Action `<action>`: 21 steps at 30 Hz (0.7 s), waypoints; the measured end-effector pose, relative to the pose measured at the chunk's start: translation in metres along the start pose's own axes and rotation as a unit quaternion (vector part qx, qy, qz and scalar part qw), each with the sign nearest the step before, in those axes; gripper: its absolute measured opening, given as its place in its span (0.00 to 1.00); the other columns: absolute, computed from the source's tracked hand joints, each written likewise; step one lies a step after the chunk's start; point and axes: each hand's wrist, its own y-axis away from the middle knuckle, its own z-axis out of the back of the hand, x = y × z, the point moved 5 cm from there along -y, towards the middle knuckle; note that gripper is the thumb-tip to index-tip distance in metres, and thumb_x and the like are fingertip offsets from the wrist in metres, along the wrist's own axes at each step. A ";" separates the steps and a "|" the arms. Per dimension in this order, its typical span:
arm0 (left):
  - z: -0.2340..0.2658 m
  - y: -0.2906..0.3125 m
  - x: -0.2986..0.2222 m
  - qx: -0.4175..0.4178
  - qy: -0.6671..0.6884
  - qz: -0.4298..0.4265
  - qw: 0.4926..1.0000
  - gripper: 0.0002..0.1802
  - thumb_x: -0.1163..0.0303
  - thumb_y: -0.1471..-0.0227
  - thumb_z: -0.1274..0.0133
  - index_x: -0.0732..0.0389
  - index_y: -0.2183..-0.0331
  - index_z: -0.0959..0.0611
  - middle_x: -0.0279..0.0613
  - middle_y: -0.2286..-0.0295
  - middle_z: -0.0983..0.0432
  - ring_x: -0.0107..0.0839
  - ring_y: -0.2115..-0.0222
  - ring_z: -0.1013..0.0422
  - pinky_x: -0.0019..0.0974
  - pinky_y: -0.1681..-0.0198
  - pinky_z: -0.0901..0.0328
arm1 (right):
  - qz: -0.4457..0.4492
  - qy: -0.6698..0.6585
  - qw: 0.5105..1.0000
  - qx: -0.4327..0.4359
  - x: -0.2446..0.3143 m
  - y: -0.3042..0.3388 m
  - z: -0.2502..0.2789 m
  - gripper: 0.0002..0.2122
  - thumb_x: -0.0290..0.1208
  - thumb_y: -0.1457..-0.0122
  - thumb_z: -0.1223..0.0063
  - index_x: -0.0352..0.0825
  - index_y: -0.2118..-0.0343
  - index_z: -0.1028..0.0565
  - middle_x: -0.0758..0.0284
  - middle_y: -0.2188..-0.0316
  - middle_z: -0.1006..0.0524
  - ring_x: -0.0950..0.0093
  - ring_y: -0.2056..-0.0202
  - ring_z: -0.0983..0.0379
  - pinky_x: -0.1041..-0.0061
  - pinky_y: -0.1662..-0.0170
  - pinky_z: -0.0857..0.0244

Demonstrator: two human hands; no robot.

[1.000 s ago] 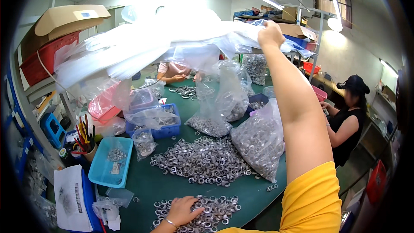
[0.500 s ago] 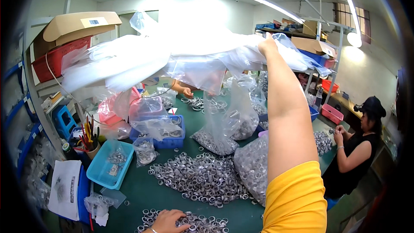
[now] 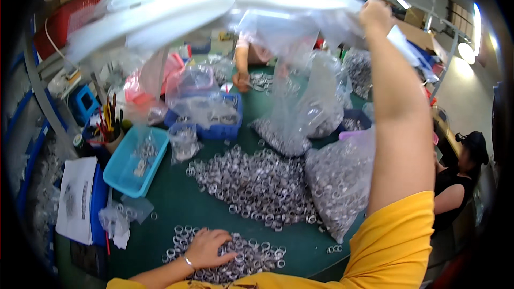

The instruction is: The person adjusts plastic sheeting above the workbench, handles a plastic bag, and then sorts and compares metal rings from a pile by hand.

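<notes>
Resting with fingers [image 3: 220, 234] loosely spread, the left hand [image 3: 209, 249] touches metal rings [image 3: 251, 257] on the worktop [image 3: 176, 199]; the right hand [image 3: 378, 16] curls at overhead plastic bags [image 3: 176, 20], grip unclear: likely light, slippery, best pinched by the edge.

On the tabletop [image 3: 174, 195], the near ring pile [image 3: 254, 259] lies under the left hand [image 3: 209, 249]; the middle ring pile [image 3: 257, 182] lies behind, with a ring bag [image 3: 342, 179] at its right. The tray [image 3: 121, 171] stands left, the basket [image 3: 222, 132] farther behind.
</notes>
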 end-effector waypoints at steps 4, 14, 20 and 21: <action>0.006 -0.003 -0.004 -0.017 -0.027 -0.013 0.999 0.22 0.51 0.61 0.42 0.55 0.66 0.21 0.39 0.61 0.28 0.41 0.62 0.31 0.47 0.53 0.43 | 0.040 -0.053 0.997 -0.041 -0.007 -0.012 0.010 0.13 0.49 0.49 0.52 0.47 0.68 0.24 0.69 0.67 0.22 0.64 0.60 0.27 0.56 0.59 0.41; 0.004 0.002 0.001 0.004 -0.017 0.025 1.000 0.24 0.50 0.60 0.42 0.56 0.64 0.22 0.40 0.61 0.28 0.43 0.60 0.32 0.50 0.49 0.45 | 0.072 0.017 0.991 0.115 0.025 0.007 -0.005 0.15 0.43 0.46 0.57 0.49 0.56 0.27 0.67 0.56 0.26 0.64 0.53 0.31 0.57 0.53 0.43; 0.006 0.001 -0.003 -0.025 -0.018 0.005 1.000 0.22 0.51 0.61 0.42 0.57 0.66 0.21 0.40 0.63 0.28 0.42 0.64 0.30 0.48 0.51 0.43 | 0.065 0.012 0.991 0.117 0.026 0.000 -0.019 0.19 0.44 0.46 0.60 0.50 0.51 0.31 0.67 0.52 0.29 0.64 0.49 0.35 0.57 0.50 0.45; 0.003 0.002 0.000 0.005 -0.011 0.023 1.000 0.24 0.49 0.60 0.43 0.56 0.64 0.22 0.41 0.61 0.28 0.44 0.60 0.32 0.51 0.48 0.45 | 0.064 0.041 0.986 0.148 0.031 0.001 -0.016 0.19 0.44 0.45 0.61 0.50 0.51 0.31 0.67 0.52 0.29 0.64 0.49 0.35 0.57 0.49 0.46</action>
